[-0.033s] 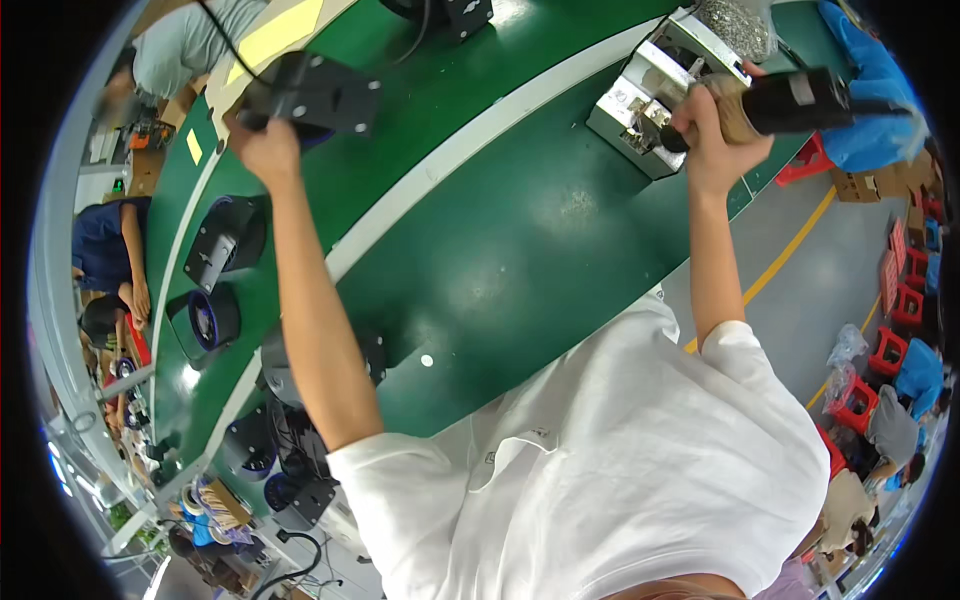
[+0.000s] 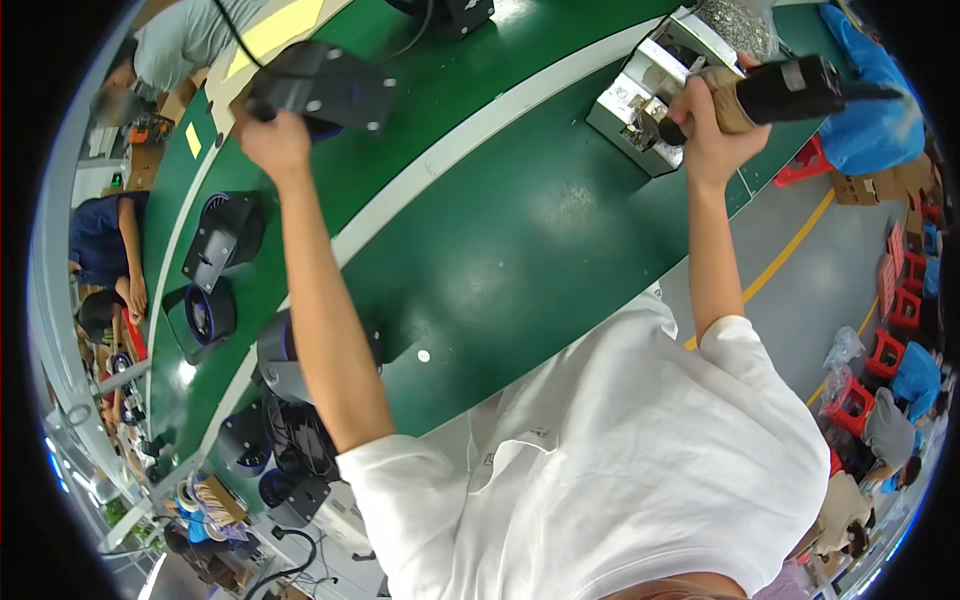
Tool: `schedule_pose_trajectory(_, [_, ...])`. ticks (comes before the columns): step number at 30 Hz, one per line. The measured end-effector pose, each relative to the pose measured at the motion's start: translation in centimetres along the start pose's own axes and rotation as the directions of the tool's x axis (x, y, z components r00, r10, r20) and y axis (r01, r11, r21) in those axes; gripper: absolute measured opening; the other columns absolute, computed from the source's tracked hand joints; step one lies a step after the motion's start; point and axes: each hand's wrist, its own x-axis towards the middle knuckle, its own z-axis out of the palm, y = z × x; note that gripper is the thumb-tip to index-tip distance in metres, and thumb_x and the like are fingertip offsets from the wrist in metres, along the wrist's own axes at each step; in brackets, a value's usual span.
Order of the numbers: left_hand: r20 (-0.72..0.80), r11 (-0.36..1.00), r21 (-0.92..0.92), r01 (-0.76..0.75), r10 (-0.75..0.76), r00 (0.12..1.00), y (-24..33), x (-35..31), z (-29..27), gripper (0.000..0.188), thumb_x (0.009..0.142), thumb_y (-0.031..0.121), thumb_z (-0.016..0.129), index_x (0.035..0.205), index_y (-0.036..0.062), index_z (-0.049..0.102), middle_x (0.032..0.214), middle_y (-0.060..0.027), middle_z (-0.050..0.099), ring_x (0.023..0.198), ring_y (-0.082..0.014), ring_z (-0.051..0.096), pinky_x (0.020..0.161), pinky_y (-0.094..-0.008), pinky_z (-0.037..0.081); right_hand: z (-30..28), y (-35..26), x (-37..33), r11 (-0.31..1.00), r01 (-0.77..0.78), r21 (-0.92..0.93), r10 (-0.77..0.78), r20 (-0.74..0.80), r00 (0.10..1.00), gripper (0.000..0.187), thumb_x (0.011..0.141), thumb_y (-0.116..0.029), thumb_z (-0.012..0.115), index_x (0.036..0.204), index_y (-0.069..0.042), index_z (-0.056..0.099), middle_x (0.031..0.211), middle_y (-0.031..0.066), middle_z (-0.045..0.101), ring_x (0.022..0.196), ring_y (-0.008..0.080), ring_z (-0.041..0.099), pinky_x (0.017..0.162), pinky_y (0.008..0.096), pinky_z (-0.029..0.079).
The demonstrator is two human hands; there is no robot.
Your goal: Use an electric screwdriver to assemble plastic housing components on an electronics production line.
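Observation:
My left hand [image 2: 276,148] is closed on the near edge of a black housing with a flat metal bracket [image 2: 345,97], over the green bench at the upper left. A dark cable passes across this unit, and motion blurs part of it. At the upper right, my right hand [image 2: 722,140] grips a black power screwdriver [image 2: 795,90] with a tan wrapped section. The tool lies sideways, its cable end toward the right. Just beside that hand, a white divided parts box [image 2: 630,105] holds small metal pieces; the fingers hide part of it.
A clear bag of small hardware [image 2: 738,25] lies beyond the box. Several black units [image 2: 225,240] line the bench on the left, with others [image 2: 290,355] near my left forearm. A white strip [image 2: 440,170] crosses the green bench [image 2: 500,280]. Red stools [image 2: 885,355] stand at right.
My left hand and the black housing have shifted slightly right. The screwdriver in my right hand has moved a little left and up.

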Motion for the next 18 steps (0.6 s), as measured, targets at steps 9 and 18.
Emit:
schedule_pose_trajectory(9, [0.168,0.96,-0.186,-0.209,0.241,0.956,14.3,-14.1,-3.1,0.046,0.066,0.002,0.064,0.111,0.0088,0.062,0.114,-0.0184,0.054,0.106,-0.0339,0.053,0.092,-0.0394,0.042,1.0,2.6,-0.6,0.995,0.092,-0.039,-0.092,0.01,0.996,0.042,0.081,0.006,0.062,0.117,0.005,0.041,0.068,0.0097,0.056,0.049,0.0147,0.053,0.044,0.0254,0.043])
schedule_pose_trajectory(18, [0.424,0.891,-0.438,-0.121,0.324,0.846,16.5,-19.9,-2.6,0.064,0.051,0.001,0.071,0.112,0.0171,0.064,0.117,-0.0188,0.053,0.102,-0.0365,0.055,0.081,-0.039,0.048,3.6,0.2,-0.8,0.994,-0.112,0.017,0.107,0.178,0.978,0.043,0.079,0.007,0.057,0.119,0.005,0.041,0.067,0.0113,0.054,0.048,0.0158,0.052,0.044,0.0276,0.043])
